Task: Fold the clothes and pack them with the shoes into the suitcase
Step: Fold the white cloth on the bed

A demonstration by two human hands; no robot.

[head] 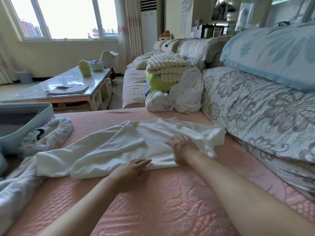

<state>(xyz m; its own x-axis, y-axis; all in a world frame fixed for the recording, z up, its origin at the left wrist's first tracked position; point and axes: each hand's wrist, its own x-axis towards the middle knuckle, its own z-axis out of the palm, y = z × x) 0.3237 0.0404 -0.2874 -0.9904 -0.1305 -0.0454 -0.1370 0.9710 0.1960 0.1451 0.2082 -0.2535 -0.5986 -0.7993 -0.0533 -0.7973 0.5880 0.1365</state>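
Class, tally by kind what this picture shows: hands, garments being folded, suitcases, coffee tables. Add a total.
Hands: 2, the left hand and the right hand
Garments being folded: 1, the white garment
Suitcases: 1, the suitcase
Coffee tables: 1, the coffee table
Total: 5

Plain white garment [119, 147] against a salmon-pink sofa cover [153, 201] embossed with flowers and quilted dots. Pale blue suitcase [42, 114]. Cream back cushion [255, 108] printed with grey flowers. Light blue pillow [272, 53] with teal blossoms. Cream ribbed blanket [167, 67], lime-green bundle [158, 84].
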